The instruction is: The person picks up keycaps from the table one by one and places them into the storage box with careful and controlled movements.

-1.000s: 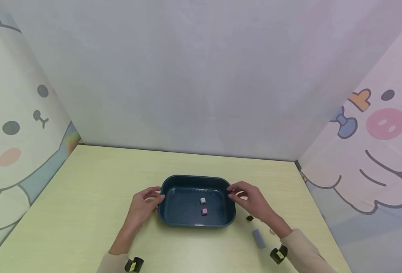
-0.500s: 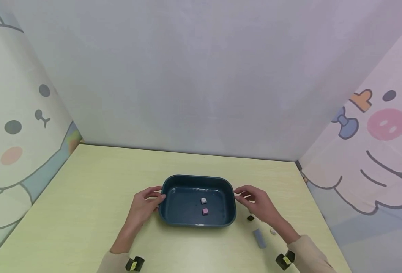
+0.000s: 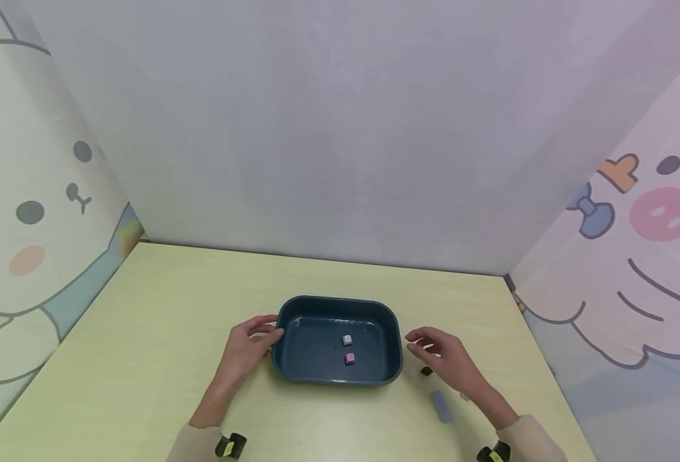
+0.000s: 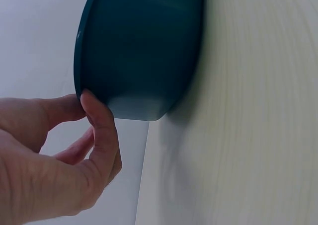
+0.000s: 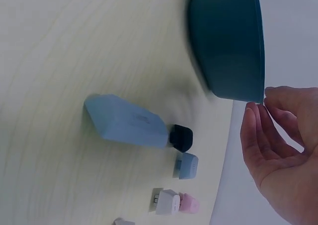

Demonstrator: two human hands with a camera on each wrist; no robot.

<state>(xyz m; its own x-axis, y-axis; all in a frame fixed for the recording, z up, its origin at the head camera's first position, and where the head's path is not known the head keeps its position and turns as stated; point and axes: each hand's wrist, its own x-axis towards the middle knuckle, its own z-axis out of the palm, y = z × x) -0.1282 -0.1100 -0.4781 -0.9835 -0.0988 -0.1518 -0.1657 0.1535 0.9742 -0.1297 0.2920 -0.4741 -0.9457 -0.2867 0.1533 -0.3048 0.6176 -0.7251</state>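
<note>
A dark teal tray [image 3: 316, 373] stands on the table with a white keycap [image 3: 347, 340] and a pink keycap [image 3: 349, 359] inside. My left hand [image 3: 244, 351] pinches the tray's left rim between thumb and fingers, as the left wrist view also shows. Just off the right rim, my right hand [image 3: 447, 359] is held with loosely bent fingers and nothing between them. Below that hand lie a long blue keycap [image 5: 129, 123], a black keycap [image 5: 181, 138], a small blue keycap [image 5: 187, 166], another white keycap [image 5: 168, 202] and another pink keycap [image 5: 189, 203].
The pale wooden table [image 3: 143, 346] carries everything. A white curtain [image 3: 328, 141] rises behind its back edge, and cartoon-printed cloths [image 3: 652, 269] flank both sides. A further light keycap [image 5: 124, 222] is cut off at the right wrist view's lower edge.
My right hand has let go of the tray's right rim and moved outward to the right. The left hand keeps its pinch; both keycaps stay in the tray.
</note>
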